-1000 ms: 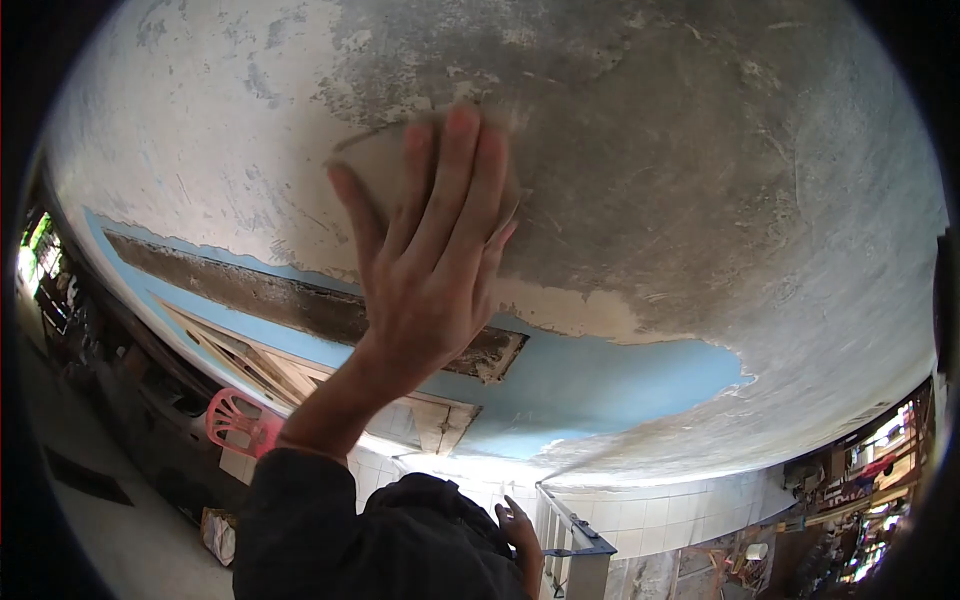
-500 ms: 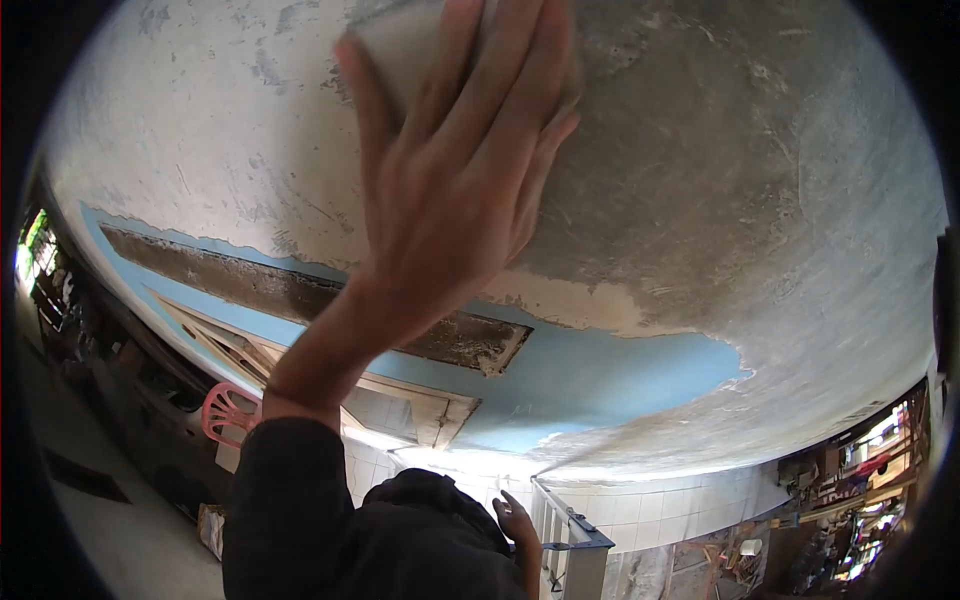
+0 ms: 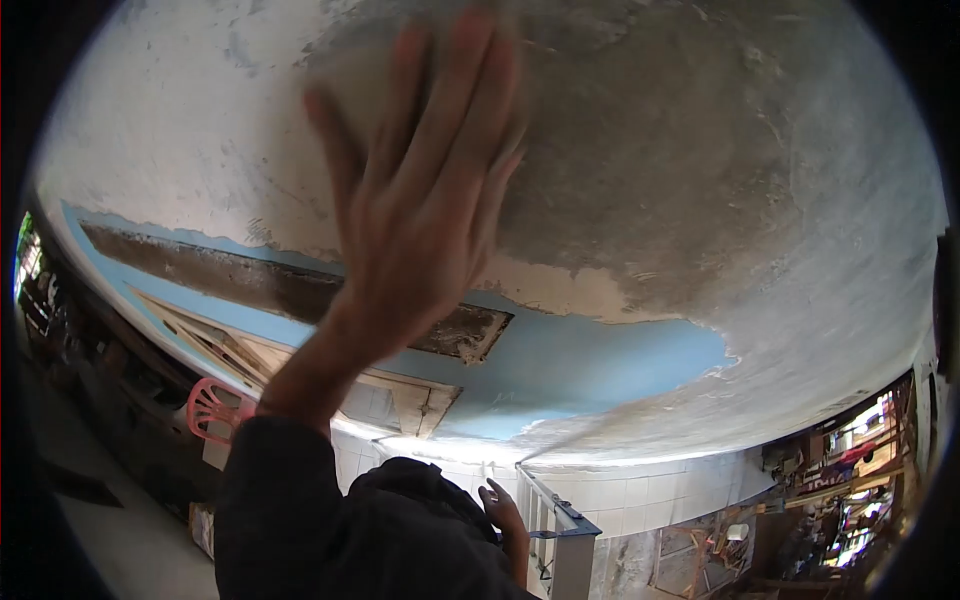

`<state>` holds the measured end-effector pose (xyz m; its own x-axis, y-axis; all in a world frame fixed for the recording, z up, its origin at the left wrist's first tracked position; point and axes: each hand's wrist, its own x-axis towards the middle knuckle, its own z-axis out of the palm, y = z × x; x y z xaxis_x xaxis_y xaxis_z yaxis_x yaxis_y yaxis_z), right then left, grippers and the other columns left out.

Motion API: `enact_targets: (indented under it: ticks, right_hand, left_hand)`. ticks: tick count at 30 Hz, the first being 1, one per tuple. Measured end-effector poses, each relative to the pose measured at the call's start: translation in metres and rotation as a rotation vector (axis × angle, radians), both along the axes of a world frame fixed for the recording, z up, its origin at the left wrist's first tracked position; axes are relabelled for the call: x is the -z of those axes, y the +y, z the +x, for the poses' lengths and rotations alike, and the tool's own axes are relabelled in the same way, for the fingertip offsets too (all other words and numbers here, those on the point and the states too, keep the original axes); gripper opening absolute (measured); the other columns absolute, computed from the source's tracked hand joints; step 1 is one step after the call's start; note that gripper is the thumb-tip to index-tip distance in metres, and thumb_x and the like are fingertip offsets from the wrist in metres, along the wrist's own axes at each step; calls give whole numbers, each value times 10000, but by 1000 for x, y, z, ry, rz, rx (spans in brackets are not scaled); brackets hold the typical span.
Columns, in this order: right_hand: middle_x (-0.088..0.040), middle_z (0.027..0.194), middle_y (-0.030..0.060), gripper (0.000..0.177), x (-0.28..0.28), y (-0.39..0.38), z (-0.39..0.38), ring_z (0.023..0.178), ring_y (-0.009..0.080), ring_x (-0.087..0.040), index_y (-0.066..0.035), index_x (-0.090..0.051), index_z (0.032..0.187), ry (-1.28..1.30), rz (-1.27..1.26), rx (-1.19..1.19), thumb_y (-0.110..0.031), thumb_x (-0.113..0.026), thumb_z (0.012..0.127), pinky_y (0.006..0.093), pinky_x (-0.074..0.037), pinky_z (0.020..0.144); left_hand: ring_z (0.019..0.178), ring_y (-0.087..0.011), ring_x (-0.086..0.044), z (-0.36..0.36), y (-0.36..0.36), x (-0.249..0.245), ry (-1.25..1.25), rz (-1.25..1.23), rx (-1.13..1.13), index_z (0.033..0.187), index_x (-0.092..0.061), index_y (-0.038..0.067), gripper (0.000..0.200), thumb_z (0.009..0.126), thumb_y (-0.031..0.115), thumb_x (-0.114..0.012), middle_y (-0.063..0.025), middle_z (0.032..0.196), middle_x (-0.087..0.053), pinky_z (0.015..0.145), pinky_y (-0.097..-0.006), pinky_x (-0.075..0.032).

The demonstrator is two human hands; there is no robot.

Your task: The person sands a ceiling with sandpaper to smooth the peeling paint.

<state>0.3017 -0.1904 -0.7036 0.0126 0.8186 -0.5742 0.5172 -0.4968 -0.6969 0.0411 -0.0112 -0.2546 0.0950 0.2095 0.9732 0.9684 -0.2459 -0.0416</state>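
Raised high against the plastered wall [image 3: 640, 150], my left hand [image 3: 410, 230] is blurred, its back facing me and its fingers spread. Under the fingers lies a flat greyish-tan piece [image 3: 352, 88], pressed to the wall; its kind does not show clearly. The hand is over the border between pale, scuffed plaster on the left and darker grey plaster on the right. Much lower, beside my dark clothing, my right hand [image 3: 507, 512] has its fingers apart and holds nothing visible. It is near a white ladder-like frame [image 3: 572, 560] with a blue top edge.
Below the plaster runs a band of blue paint [image 3: 610, 365] with a dark recessed strip [image 3: 220, 275]. A wooden-framed opening [image 3: 430, 405] lies under it. To the left is a pink plastic chair [image 3: 213, 410]. White tiles [image 3: 660, 495] and cluttered timber [image 3: 840, 490] are at the lower right.
My left hand has slid left and slightly down across the wall with the flat piece under it. The whole view has shifted a little; my right hand keeps about the same pose.
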Motion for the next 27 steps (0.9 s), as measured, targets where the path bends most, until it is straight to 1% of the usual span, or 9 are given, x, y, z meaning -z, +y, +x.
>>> enact_targets:
  ticks: [3,6,9,12,15,18,21,24,27]
  right_hand:
    - [-612,1156,249,574,14,0,1,1093,331,-597,-35,-483,1327,-6,14,-2,-402,-585,898,388,-469,917]
    - [-616,1151,249,579,3,0,0,1102,325,-592,-28,-481,1329,-12,-3,-34,-399,-593,898,386,-468,918]
    - [-611,1152,258,588,4,1,-1,1105,325,-590,-25,-477,1331,-8,-23,-80,-408,-590,899,378,-466,919]
    - [-607,1160,254,587,11,-2,3,1104,340,-593,-45,-497,1317,8,7,-10,-434,-585,887,386,-467,923]
    - [-604,1165,256,572,14,4,4,1108,343,-589,-42,-511,1304,-22,75,-1,-421,-590,883,391,-468,920]
    - [-597,1175,260,575,4,-1,2,1123,341,-577,-18,-498,1309,-13,36,-12,-410,-582,897,391,-462,927]
    - [-595,1181,260,579,1,0,1,1131,337,-571,-7,-488,1315,9,27,-18,-405,-578,904,391,-460,931]
    - [-602,1168,257,581,-1,1,1,1120,334,-578,-1,-493,1307,4,63,34,-405,-584,899,389,-464,924]
    - [-621,1132,252,561,6,1,2,1087,324,-597,-3,-515,1285,-18,117,68,-395,-598,892,386,-471,912]
  left_hand:
    - [1418,-245,-221,-1,-5,43,-114,-86,36,1411,-404,129,521,927,277,-527,-19,1494,-342,1101,-607,67]
    - [1427,-301,-171,-2,1,12,26,-11,-33,1430,-351,60,475,981,202,-408,-105,1510,-295,1115,-560,60]
    - [1430,-291,-165,4,2,-21,36,19,-57,1436,-332,50,488,975,189,-411,-104,1513,-287,1106,-565,92]
    - [1430,-280,-170,5,0,17,-7,-29,19,1441,-327,65,489,976,188,-419,-87,1513,-292,1091,-579,119]
    - [1417,-227,-227,6,-1,41,-105,-41,48,1423,-387,160,512,940,277,-509,9,1494,-342,1045,-674,127]
    - [1431,-287,-162,0,5,4,30,29,0,1443,-327,70,495,970,176,-428,-95,1516,-286,1068,-602,143]
    - [1430,-320,-149,2,1,-21,17,10,-36,1445,-319,64,489,978,180,-405,-125,1518,-269,1060,-618,137]
    - [1433,-271,-165,8,-6,26,-121,-100,77,1421,-376,94,487,959,227,-453,-52,1505,-318,1028,-655,172]
    - [1435,-282,-148,3,-8,39,-72,-112,26,1424,-363,72,479,975,228,-421,-71,1514,-295,1033,-632,187]
